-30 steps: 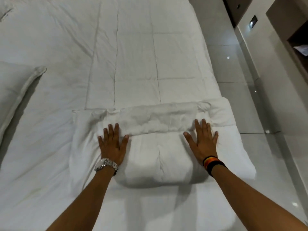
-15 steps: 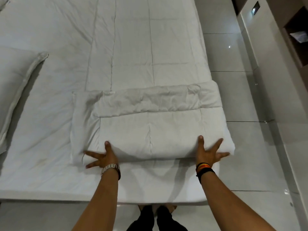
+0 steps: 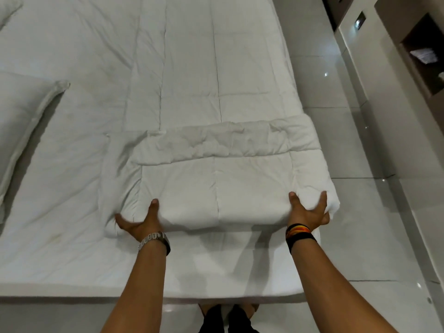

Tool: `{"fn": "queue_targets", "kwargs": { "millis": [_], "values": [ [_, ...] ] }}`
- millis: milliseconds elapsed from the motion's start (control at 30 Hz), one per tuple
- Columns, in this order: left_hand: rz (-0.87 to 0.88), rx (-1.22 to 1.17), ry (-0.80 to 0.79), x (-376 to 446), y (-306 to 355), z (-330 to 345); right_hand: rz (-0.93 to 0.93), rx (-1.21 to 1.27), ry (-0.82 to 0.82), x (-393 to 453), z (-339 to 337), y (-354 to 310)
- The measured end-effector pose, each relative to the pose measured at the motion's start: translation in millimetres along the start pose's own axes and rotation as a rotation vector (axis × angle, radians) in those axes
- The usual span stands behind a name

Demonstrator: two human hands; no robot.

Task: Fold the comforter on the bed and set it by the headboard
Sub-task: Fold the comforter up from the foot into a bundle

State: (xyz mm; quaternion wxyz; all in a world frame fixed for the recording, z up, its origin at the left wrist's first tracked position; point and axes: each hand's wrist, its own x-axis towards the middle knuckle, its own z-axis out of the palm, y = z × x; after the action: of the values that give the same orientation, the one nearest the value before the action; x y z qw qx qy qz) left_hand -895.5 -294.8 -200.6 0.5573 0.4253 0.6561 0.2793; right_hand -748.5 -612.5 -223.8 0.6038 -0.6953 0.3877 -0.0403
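The white quilted comforter [image 3: 192,68] lies spread over the bed, and its near end is folded back into a thick pad [image 3: 216,183] with a crumpled band along the far side. My left hand [image 3: 141,221] grips the pad's near left corner, thumb on top and fingers spread along the edge. At the near right corner, my right hand [image 3: 308,210] holds on the same way, its fingers wrapped over the corner. The headboard is out of view.
A white pillow [image 3: 21,121] lies at the left, and another pillow's corner [image 3: 8,8] shows at the top left. The bed's near edge [image 3: 96,293] runs just in front of my feet [image 3: 228,313]. Glossy floor tiles [image 3: 336,140] and a wall niche [image 3: 422,56] are on the right.
Both hands left the top of the fold, where they pressed flat, and came back to its near edge, taking hold of the two corners. The view has pulled back from the bed.
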Motion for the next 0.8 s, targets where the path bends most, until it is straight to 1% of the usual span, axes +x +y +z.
{"fn": "queue_targets", "kwargs": {
  "millis": [133,300,367,467,533,600,667,733,800],
  "values": [
    [0.119,-0.02,-0.051,-17,56,9,-0.136,0.084,0.016,-15,8,-54],
    [0.318,-0.038,-0.131,-23,139,37,-0.382,0.119,-0.025,-17,37,-135],
    [0.384,-0.061,-0.166,-19,169,57,-0.457,0.115,-0.048,-12,58,-169],
    [0.438,-0.07,-0.195,-7,209,97,-0.512,0.131,-0.077,-5,96,-219],
    [0.444,-0.115,-0.256,2,236,126,-0.552,0.141,-0.111,1,123,-250],
    [0.49,-0.108,-0.334,12,256,154,-0.609,0.126,-0.19,9,149,-276],
    [0.552,-0.07,-0.433,23,266,182,-0.675,0.069,-0.311,19,177,-292],
    [0.624,0.0,-0.55,33,267,208,-0.766,-0.12,-0.433,33,201,-294],
    [0.688,0.162,-0.638,46,255,232,-0.838,-0.329,-0.533,50,223,-280]
  ]
}}
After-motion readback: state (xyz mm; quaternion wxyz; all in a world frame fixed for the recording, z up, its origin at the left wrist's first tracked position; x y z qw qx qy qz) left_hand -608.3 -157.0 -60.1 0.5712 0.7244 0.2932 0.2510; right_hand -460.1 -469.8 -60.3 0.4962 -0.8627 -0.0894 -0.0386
